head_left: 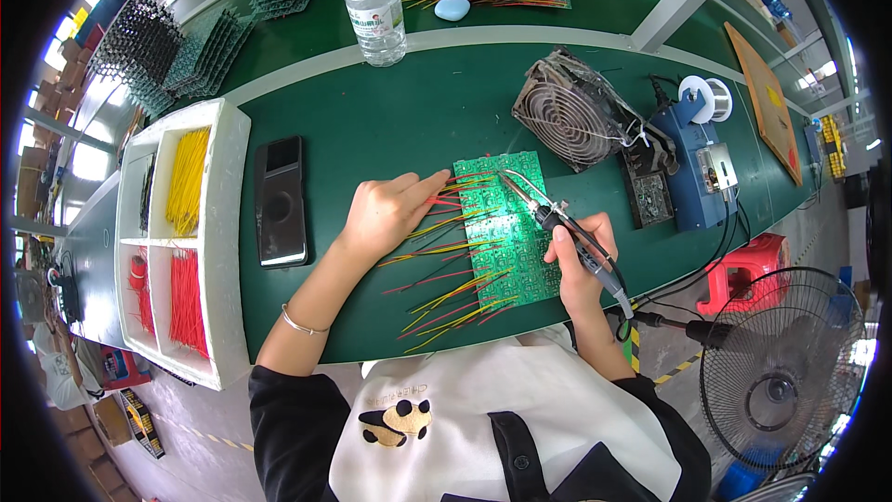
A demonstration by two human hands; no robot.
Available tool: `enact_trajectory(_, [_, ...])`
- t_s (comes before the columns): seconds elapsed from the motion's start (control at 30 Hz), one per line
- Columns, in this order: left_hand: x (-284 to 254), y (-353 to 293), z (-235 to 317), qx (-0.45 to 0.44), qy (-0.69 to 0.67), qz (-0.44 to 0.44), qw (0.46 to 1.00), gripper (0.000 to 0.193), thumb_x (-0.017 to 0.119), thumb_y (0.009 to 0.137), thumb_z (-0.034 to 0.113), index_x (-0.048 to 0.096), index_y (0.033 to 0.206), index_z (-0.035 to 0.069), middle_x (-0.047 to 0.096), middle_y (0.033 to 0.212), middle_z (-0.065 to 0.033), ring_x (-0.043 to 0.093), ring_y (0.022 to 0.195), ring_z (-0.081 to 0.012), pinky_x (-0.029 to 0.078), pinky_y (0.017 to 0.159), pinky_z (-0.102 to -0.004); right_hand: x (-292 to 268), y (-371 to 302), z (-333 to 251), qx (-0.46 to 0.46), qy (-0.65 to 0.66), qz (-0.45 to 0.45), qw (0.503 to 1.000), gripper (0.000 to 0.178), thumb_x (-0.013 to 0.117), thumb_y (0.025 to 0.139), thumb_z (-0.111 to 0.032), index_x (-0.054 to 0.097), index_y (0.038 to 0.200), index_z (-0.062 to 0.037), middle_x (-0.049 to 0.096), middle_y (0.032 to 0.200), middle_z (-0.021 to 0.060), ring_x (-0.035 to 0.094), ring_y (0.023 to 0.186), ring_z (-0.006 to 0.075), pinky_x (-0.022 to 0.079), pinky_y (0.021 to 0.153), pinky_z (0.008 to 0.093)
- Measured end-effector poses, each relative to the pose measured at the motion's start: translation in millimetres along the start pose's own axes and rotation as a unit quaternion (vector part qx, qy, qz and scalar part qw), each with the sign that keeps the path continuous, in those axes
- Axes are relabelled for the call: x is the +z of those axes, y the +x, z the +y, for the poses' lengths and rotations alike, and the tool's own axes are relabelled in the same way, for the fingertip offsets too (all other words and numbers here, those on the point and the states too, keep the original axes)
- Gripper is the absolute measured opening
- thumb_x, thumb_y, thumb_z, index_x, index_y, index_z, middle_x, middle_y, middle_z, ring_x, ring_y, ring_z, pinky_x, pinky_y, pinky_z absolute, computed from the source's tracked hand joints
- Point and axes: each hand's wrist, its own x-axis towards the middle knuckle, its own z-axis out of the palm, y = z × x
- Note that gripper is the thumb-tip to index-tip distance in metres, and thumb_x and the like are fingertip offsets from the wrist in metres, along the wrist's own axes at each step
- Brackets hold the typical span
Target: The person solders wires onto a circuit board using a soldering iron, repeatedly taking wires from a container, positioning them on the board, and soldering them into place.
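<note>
Right hand (583, 260): fingers wrapped round the handle of a soldering iron (548, 216), its tip angled up and left over the top end of a green circuit board panel (516, 251); whether it touches, I can't tell. Left hand (395, 209): fingertips at the panel's upper left edge, among the red wire ends there — whether they pinch one, I can't tell. The panel lies on the green worktop (372, 112) in front of me, with red, yellow and black wires (446, 223) fanning out leftward along its left side. Left of my forearm, a dark smartphone (282, 214); beyond it a white divided tray (228, 316) of yellow and red wires. Past the panel, to the right, a grimy fan with a round grille (567, 116) — then a blue solder feeder (683, 167) carrying a white spool (697, 98).
</note>
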Motion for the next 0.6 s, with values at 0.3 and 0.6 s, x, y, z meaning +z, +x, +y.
enact_trajectory(0.3, [0.5,-1.3,-0.4,0.011,0.023,-0.009,1.0,0.029,0.065,0.073,0.008,0.064,0.102,0.01,0.046,0.056,-0.003,0.048,0.044,-0.0179,0.039,0.04,-0.0302,0.7,-0.7,-2.9,0.014,-0.003,0.001,1.0,0.019,0.062,0.082,-0.009,0.044,0.082,-0.0019,0.055,0.064,0.0048,0.051,0.054,0.006,0.041,0.049,0.0195])
enact_trajectory(0.6, [1.1,-1.2,-0.4,0.022,0.031,-0.003,0.999,0.032,0.066,0.071,0.008,0.063,0.103,0.011,0.045,0.057,-0.0029,0.048,0.044,-0.0179,0.039,0.04,-0.0304,-0.3,-1.1,3.0,-0.005,-0.027,-0.001,1.0,0.02,0.062,0.082,-0.009,0.044,0.081,-0.0022,0.055,0.064,0.0046,0.051,0.053,0.0057,0.04,0.049,0.0192])
